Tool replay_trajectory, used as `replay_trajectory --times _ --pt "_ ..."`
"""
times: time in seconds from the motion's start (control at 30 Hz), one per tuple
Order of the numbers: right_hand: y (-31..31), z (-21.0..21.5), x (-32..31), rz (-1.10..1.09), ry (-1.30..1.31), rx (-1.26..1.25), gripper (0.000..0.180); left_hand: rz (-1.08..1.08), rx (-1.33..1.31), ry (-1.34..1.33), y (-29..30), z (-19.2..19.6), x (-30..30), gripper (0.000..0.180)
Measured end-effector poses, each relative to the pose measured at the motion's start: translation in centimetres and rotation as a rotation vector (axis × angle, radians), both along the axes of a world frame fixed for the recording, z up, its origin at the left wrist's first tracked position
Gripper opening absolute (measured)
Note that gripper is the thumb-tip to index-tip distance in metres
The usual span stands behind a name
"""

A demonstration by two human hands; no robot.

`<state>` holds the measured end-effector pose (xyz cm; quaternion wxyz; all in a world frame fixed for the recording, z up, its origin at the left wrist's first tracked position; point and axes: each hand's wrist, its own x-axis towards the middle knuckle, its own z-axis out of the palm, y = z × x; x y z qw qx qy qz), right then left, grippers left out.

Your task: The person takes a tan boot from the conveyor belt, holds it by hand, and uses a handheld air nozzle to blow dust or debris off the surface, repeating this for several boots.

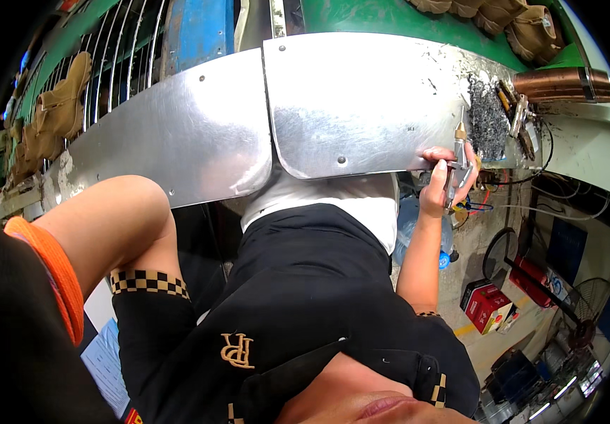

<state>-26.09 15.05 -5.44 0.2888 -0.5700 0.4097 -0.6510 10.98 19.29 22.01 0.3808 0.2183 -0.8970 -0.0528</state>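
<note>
My right hand point(435, 185) is closed around a silver hand-held nozzle gun point(459, 150) with a brass collar and a thin needle tip pointing away from me. It is over the right end of a shiny metal tabletop plate point(361, 106), near its front edge. My left arm bends at the elbow over the left metal plate point(170, 134). Past an orange cuff point(57, 272), a dark shape close to the camera hides my left hand's fingers. Just beyond the gun lies a dark, crusted patch point(487, 120) on the tabletop.
Several hand tools, among them a metal plier-like one point(519, 116), lie at the right end beside a copper-brown cylinder point(559, 85). Tan boots stand far right point(531, 32) and far left point(64, 99). Below are a water bottle point(407, 222), cables and a red box point(487, 305).
</note>
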Motion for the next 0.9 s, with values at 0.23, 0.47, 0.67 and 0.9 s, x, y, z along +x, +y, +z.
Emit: replay_trajectory --times 0.23,0.47,0.67,0.9 --pt "0.3 -0.6 -0.7 -0.009 0.034 0.020 0.053 0.013 0.018 -0.022 0.5 -0.8 -0.3 0.054" --pt "0.4 -0.2 -0.3 -0.005 -0.020 -0.007 0.050 -0.013 0.005 -0.064 0.4 0.5 0.0 0.054" --pt "0.5 -0.5 -0.4 0.008 0.011 -0.020 0.050 -0.010 0.003 -0.102 0.7 1.6 0.3 0.055" --pt "0.6 -0.5 -0.6 0.002 0.003 0.002 0.050 -0.001 0.000 -0.104 1.3 1.8 0.5 0.055"
